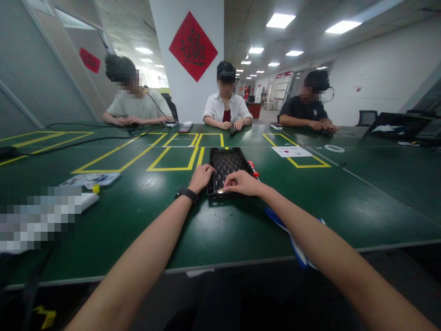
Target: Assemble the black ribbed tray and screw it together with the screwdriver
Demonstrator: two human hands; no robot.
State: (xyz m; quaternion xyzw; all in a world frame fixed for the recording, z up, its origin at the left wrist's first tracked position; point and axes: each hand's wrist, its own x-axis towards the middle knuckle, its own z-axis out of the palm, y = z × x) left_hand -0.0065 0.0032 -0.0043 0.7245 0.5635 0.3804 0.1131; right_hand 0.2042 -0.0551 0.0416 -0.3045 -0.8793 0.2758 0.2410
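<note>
A black rectangular tray (pixel 209 191) lies on the green table in front of me, its floor covered with many small dark and shiny shapes. My left hand (pixel 202 177) is closed at the tray's left rim, fingertips over the edge. Over the near right part of the tray, my right hand (pixel 243 183) has its fingers curled into a pinch. What they hold, if anything, is too small to make out. A small pale piece (pixel 220 191) shows by these fingertips at the near edge. Red-handled tools (pixel 254 169) lie against the tray's right side, partly hidden.
Blue-and-white gloves (pixel 292 236) lie under my right forearm. Yellow tape (pixel 168 169) marks rectangles on the table (pixel 144 220). A printed sheet (pixel 292 151) and a white ring (pixel 334 148) are to the right. A black cable (pixel 86 143) crosses the left. Three people sit opposite.
</note>
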